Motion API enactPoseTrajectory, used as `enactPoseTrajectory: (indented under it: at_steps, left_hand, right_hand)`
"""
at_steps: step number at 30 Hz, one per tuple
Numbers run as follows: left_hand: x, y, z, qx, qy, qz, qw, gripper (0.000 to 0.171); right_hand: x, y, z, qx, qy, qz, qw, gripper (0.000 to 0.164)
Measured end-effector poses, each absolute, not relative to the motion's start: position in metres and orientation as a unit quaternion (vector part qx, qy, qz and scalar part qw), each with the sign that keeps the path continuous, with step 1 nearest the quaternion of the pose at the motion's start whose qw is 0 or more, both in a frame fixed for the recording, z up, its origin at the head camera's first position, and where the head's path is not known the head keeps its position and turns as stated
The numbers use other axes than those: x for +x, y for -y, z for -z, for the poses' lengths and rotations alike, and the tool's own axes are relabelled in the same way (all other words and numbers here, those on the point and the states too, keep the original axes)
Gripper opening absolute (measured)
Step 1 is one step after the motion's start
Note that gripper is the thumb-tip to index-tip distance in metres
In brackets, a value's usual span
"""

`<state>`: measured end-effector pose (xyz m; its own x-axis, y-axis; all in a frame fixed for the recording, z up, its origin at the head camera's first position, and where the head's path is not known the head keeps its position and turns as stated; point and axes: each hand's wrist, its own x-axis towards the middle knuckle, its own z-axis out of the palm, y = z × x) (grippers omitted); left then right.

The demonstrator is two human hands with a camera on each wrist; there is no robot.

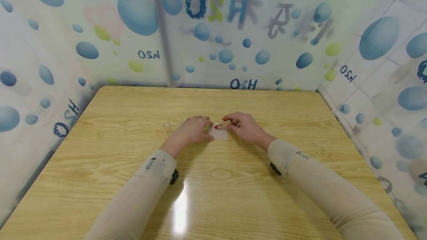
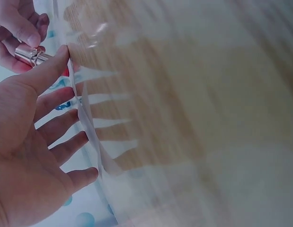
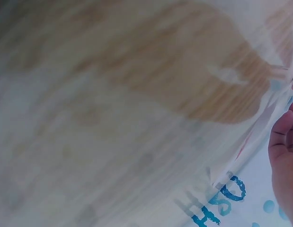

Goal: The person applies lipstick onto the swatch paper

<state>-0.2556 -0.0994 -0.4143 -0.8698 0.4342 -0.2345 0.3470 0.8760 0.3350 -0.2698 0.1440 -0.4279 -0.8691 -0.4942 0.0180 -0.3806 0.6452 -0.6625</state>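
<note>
A small white sheet of paper (image 1: 220, 135) lies on the wooden table between my two hands. My left hand (image 1: 192, 130) rests at its left side; the left wrist view shows the fingers spread, tips along the paper's edge (image 2: 100, 146). In my right hand (image 1: 247, 127) I hold a lipstick (image 1: 227, 123) with a gold tube, its red tip pointing left, close over the paper. The lipstick's shiny tube (image 2: 32, 56) also appears in the left wrist view, partly behind my left thumb. A thin red mark (image 3: 243, 146) shows on the paper in the right wrist view.
A thin loop (image 1: 166, 125) lies on the table (image 1: 213, 203) just left of my left hand. Walls covered with a bubble-and-letter print (image 1: 207, 47) stand behind the table and along both sides.
</note>
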Motion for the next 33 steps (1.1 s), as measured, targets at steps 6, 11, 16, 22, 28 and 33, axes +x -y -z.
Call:
enactPoseTrajectory:
  at_steps: [6, 11, 16, 22, 28, 33]
  left_hand:
    - [-0.2551, 0.0984, 0.4135, 0.201, -0.956, -0.146, 0.155, 0.065]
    - [-0.2561, 0.0980, 0.4146, 0.201, -0.956, -0.148, 0.157, 0.064]
    - [-0.2552, 0.0978, 0.4140, 0.201, -0.955, -0.148, 0.157, 0.064]
    - [-0.2549, 0.0977, 0.4139, 0.202, -0.956, -0.148, 0.154, 0.064]
    - [-0.2550, 0.0980, 0.4136, 0.197, -0.957, -0.144, 0.158, 0.065]
    - [-0.2542, 0.0983, 0.4124, 0.197, -0.956, -0.147, 0.157, 0.065]
  right_hand:
    - [-0.2698, -0.1440, 0.4274, -0.246, -0.904, 0.339, 0.084, 0.036]
    - [-0.2696, -0.1438, 0.4275, -0.251, -0.903, 0.338, 0.083, 0.036]
    - [-0.2678, -0.1433, 0.4265, -0.252, -0.904, 0.336, 0.082, 0.036]
    - [-0.2644, -0.1433, 0.4247, -0.255, -0.903, 0.336, 0.082, 0.035]
    - [-0.2630, -0.1435, 0.4255, -0.261, -0.904, 0.330, 0.079, 0.034]
    - [-0.2607, -0.1434, 0.4247, -0.265, -0.903, 0.330, 0.078, 0.033]
